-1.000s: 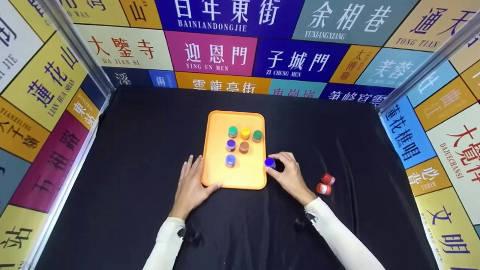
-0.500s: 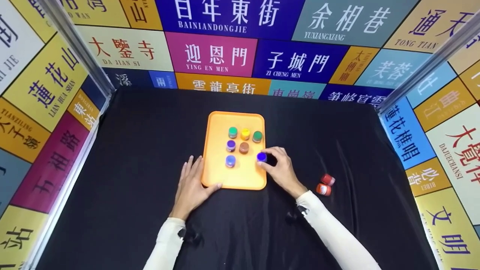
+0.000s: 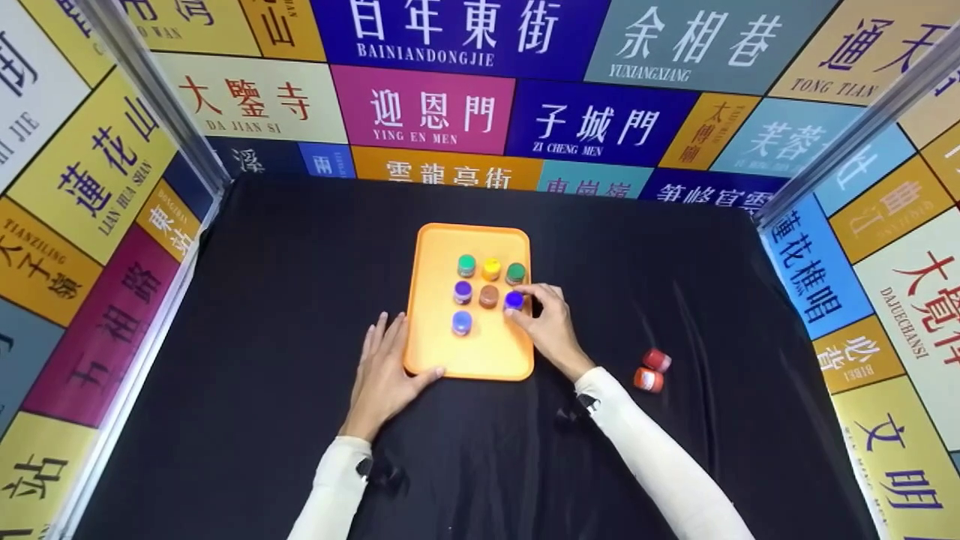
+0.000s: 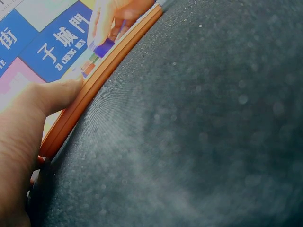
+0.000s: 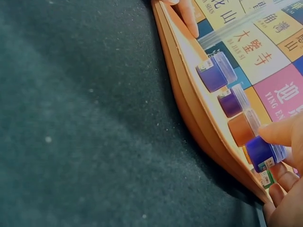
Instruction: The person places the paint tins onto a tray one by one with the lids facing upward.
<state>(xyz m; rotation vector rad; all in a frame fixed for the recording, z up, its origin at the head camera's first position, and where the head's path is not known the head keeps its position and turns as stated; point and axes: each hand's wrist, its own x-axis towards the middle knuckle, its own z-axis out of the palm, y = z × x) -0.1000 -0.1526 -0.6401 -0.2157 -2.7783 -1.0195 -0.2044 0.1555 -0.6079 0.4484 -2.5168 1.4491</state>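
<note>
Starting at the left, we had our left grip (image 3: 384, 379) laid along the near-left corner of the orange tray (image 3: 484, 356), fingers pretty much straight down the side and thumb over the near rim. Not clamped on, more of a brace, probably so the tray wouldn't skate around on the black cloth (image 3: 247, 360). On the tray we had a left column of teal jar (image 3: 466, 265), purple jar (image 3: 463, 292) and light blue jar (image 3: 462, 323), then yellow jar (image 3: 491, 268) over brown jar (image 3: 488, 297). Spacing looked deliberate, like rows. Next, the dark blue jar (image 3: 514, 301) sat between brown and the tray's right edge, just nearer us than the dark green jar (image 3: 515, 272). Our right grip (image 3: 546, 319) was pinching it by the sides, opened only about a jar's width; can't tell if its base touched down. Far right, two red jars (image 3: 652, 370) sat close together off the tray.
</note>
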